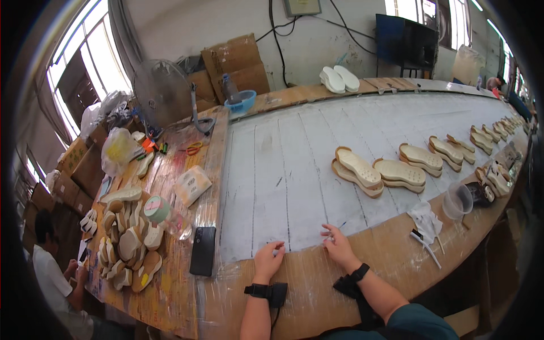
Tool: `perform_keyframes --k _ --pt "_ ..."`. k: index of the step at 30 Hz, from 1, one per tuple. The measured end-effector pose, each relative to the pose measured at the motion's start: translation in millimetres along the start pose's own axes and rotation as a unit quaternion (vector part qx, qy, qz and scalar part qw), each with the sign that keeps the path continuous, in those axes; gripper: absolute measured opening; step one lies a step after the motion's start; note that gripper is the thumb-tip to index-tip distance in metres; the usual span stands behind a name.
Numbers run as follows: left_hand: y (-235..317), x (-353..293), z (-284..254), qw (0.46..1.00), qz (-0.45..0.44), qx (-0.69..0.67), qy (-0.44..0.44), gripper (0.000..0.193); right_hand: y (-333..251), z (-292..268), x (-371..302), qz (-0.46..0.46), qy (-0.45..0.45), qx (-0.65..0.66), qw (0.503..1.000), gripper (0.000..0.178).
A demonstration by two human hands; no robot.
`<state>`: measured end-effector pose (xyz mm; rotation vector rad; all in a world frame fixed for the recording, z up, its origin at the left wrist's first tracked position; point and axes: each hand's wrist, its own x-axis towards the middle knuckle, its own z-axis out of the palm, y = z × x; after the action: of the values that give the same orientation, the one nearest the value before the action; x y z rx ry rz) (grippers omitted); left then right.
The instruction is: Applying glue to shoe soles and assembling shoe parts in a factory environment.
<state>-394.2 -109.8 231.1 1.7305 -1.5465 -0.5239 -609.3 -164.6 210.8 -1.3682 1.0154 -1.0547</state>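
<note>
I can't read any text on my feed. White-and-orange pack (194, 186) on the paint-stained tabletop (170, 300) shows orange markings, maybe print, but too small and blurred from here to make out letters.

1. We see a broad, flat white sheet (266, 170) ruled with dark lines.
2. We find the stacked shoe soles (399, 174) cream on top, tan along their rims.
3. We see a brown wooden tabletop (170, 303) streaked with yellow and red.
4. We note a slim black rectangular phone (202, 251).
5. We spot a round, bright-blue plastic bowl (243, 103).
6. We notice a clear plastic jar (180, 226) with a pink-marked, mint-green lid (154, 208).
</note>
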Motion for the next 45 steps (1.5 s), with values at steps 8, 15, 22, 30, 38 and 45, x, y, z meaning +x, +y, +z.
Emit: perform_keyframes --k 8,15,22,30,38,45 --pt "4.6 3.6 3.6 0.999 0.018 -0.012 0.027 0.022 -10.9 -2.8 -1.4 0.0 0.019 0.02 1.0 0.038" --pt "6.5 -0.5 7.0 0.999 0.01 -0.024 0.03 0.02 -13.9 -8.8 -4.8 0.031 0.027 0.067 0.997 0.014" --pt "-1.0 7.4 4.7 0.998 -0.01 -0.038 0.042 0.019 -83.8 -15.5 -13.9 -0.017 0.033 0.255 0.966 0.032" --pt "11.3 5.0 1.6 0.996 0.008 -0.068 0.058 0.018 -301.1 -45.1 -75.3 -0.451 -0.261 0.297 0.8 0.057" --pt "0.8 5.3 10.3 0.995 -0.011 -0.08 0.057 0.017 -285.3 -26.6 -115.1 -0.491 -0.132 0.28 0.814 0.053" --pt "12.0 6.3 13.8 0.994 -0.013 -0.088 0.062 0.018 -272.1 -11.2 -140.2 -0.536 -0.121 0.213 0.808 0.05"
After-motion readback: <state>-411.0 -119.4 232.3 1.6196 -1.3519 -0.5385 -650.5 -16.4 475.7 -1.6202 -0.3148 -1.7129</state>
